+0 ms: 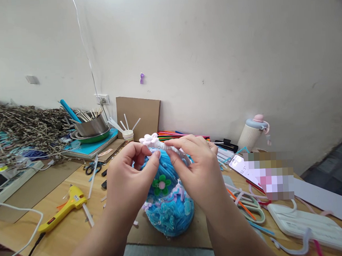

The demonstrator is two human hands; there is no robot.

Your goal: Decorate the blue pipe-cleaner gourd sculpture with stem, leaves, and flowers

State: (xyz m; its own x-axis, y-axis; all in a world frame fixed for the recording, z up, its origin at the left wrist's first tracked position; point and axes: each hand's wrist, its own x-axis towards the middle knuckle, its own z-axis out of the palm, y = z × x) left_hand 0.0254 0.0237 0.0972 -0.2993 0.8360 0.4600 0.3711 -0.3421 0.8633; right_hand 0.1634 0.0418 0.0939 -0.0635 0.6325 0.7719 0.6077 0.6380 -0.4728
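Observation:
A rounded blue craft piece made of fuzzy pipe cleaners (pixel 171 218) stands upright before me, with a green flower (pixel 161 185) on its front and lilac and teal trim lower down. Along its top runs a white fuzzy pipe-cleaner band (pixel 161 145), ending at the left in a pale pink-white flower (pixel 149 139). My right hand (pixel 199 164) pinches this band between thumb and forefinger. On the other side, my left hand (pixel 133 169) is closed with bent fingers at the top, just below the pale flower; what its fingertips hold is too small to make out.
A yellow glue gun (pixel 65 208) lies left, near black scissors (pixel 93 168). To the right are pale-handled scissors (pixel 255 207), a phone (pixel 240 168), a white power bank (pixel 308 222) and a bottle (pixel 249 135). Behind stand cardboard (pixel 139 114) and a metal bowl (pixel 91 127).

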